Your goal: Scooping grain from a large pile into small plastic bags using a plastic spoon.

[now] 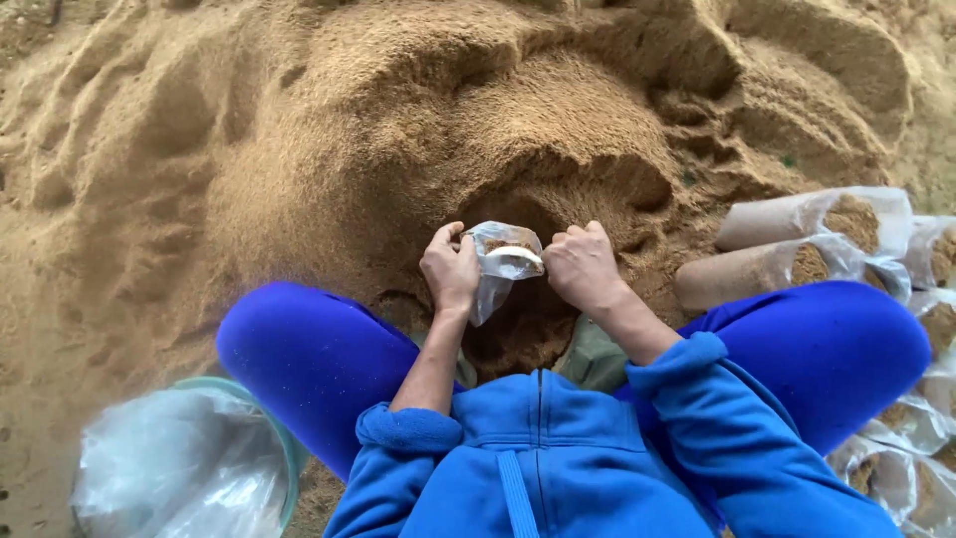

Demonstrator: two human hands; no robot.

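A: Left hand [450, 269] and right hand [581, 265] both pinch the mouth of a small plastic bag [501, 261], fingers closed on its rim, over the sawdust pile [329, 130].
B: Handling?
A: Thin, floppy, slippery film, probably light; grip the rim.
B: Around?
A: Filled bags [797, 244] lie right, bucket [284, 438] lower left; knees crowd in.

An outdoor or farm-type bag-filling work spot; a huge sawdust heap [418, 130] covers the ground; filled plastic bags [797, 244] lie stacked beside it; a basin of empty bags [184, 463] sits nearby.
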